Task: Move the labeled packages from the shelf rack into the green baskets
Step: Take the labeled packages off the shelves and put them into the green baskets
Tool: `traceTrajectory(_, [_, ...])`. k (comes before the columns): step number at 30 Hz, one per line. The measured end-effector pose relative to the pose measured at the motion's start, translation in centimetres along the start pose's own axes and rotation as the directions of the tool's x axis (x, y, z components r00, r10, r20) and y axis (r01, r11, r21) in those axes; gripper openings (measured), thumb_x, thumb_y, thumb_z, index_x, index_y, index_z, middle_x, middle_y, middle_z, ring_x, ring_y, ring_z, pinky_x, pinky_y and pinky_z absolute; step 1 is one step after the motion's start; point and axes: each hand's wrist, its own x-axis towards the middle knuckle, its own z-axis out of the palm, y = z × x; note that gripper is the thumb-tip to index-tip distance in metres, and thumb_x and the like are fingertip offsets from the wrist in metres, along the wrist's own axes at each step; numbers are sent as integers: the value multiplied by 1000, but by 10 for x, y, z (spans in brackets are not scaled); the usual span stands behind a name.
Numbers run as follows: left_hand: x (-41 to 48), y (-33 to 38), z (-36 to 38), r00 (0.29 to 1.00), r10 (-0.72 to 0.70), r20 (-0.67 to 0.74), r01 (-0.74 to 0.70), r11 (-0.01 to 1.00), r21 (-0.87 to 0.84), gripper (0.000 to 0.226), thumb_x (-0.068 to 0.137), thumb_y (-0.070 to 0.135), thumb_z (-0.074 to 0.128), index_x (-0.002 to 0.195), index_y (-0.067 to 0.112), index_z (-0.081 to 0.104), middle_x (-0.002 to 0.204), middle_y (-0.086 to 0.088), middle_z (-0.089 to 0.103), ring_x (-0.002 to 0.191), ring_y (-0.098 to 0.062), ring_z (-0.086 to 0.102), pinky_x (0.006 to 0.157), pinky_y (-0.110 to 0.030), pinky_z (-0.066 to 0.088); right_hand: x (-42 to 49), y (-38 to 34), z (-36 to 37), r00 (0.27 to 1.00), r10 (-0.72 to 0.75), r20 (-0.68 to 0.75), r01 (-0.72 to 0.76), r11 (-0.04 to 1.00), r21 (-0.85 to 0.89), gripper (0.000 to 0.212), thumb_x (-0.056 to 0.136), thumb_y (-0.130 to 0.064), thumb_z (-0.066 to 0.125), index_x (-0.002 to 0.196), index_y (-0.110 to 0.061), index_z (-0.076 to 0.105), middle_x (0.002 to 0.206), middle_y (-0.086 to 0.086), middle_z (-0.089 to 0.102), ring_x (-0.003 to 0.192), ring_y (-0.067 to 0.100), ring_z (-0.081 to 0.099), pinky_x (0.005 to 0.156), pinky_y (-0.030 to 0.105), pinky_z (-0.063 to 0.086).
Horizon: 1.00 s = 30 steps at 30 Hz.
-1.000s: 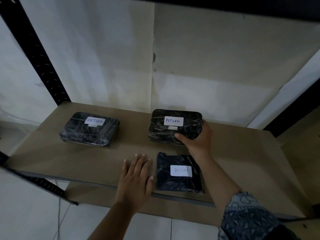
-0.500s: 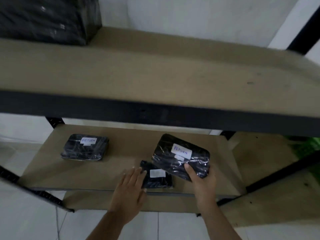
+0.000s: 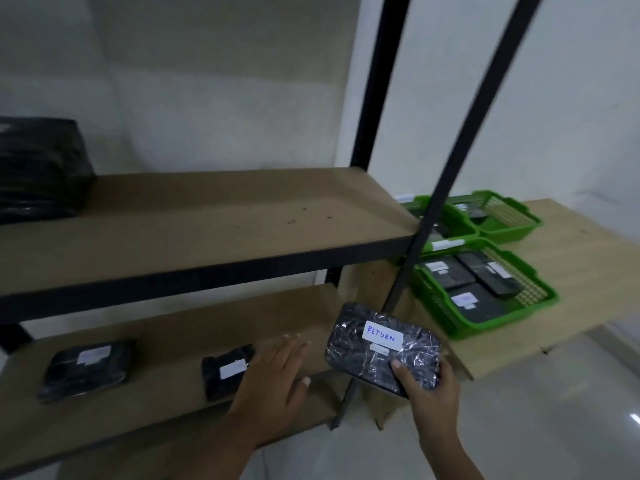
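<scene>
"return" label [image 3: 382, 336] on the wrapped package [image 3: 374, 358] in right hand [image 3: 431, 389]

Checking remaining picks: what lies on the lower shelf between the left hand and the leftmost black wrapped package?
A smaller black plastic-wrapped package with a white label, shown in the head view.

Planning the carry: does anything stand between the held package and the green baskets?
Yes. The rack's black front post crosses the line from the RETURN package, gripped by the right hand, to the nearest green basket. The package looks nearer the camera, so it could probably pass in front.
</scene>
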Motion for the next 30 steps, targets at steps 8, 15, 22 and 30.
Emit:
traceTrajectory(8, [97, 104, 21, 988, 150, -21, -151, 988, -45, 54, 90, 46, 38, 139, 24, 42, 143, 3, 43, 133, -17, 35, 109, -42, 20, 69, -22, -111, 983, -63, -172, 63, 998, -1, 89, 46, -66, 82, 119, -22, 58, 112, 10, 61, 100, 23, 64, 88, 48, 54])
traceTrajectory(15, [196, 193, 65, 979, 201, -19, -201, 979, -41, 56, 91, 48, 36, 142, 26, 37, 147, 4, 36, 138, -15, 26, 112, -38, 13, 171, -35, -201, 971, -108, -216, 105, 994, -25, 97, 41, -69, 79, 122, -22, 54, 113, 11, 59, 100, 25, 61, 90, 45, 52])
traceTrajectory(22, [273, 258, 110, 972, 236, -3, -236, 971, -22, 55, 87, 46, 37, 137, 21, 46, 140, 0, 47, 131, -20, 39, 108, -44, 25, 263, -39, -261, 969, -107, -221, 97, 994, -56, 91, 54, -53, 84, 131, -21, 47, 117, 10, 58, 102, 26, 60, 90, 46, 52])
traceTrajectory(30, [372, 267, 154, 979, 190, 69, -191, 982, 4, 65, 88, 52, 20, 145, 23, 31, 149, 3, 31, 140, -18, 22, 112, -38, 13, 373, -39, -265, 975, -107, -192, 90, 991, -94, 79, 62, -43, 85, 128, -18, 49, 113, 11, 59, 99, 26, 60, 88, 39, 51])
